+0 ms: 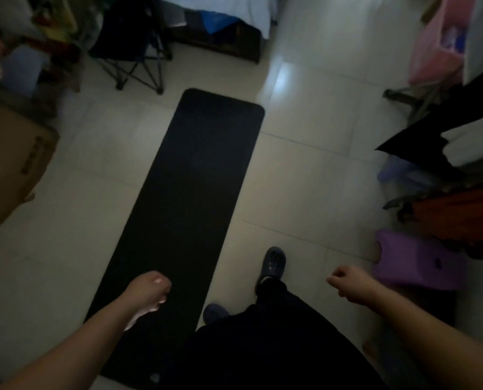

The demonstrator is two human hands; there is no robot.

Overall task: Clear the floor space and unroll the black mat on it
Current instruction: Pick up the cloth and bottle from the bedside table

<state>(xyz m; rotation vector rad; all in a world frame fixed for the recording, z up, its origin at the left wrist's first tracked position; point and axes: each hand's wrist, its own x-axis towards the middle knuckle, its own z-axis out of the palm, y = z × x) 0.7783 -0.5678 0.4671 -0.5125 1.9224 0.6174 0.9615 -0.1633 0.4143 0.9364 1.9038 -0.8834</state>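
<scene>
The black mat (189, 198) lies flat and fully unrolled on the pale tiled floor (305, 170), running from near my feet up toward the folding chair. My left hand (150, 291) hangs above the mat's near end with its fingers curled in, holding nothing. Out to the right, my right hand (347, 282) is a loose fist over bare tiles, also with nothing in it. My dark shoes (274, 263) stand just right of the mat.
A black folding chair (133, 52) stands beyond the mat's far end, next to a bed (220, 21). A cardboard box (12, 161) sits at the left. A purple stool (414, 260), hanging clothes (459, 215) and a pink bag (437, 49) line the right side.
</scene>
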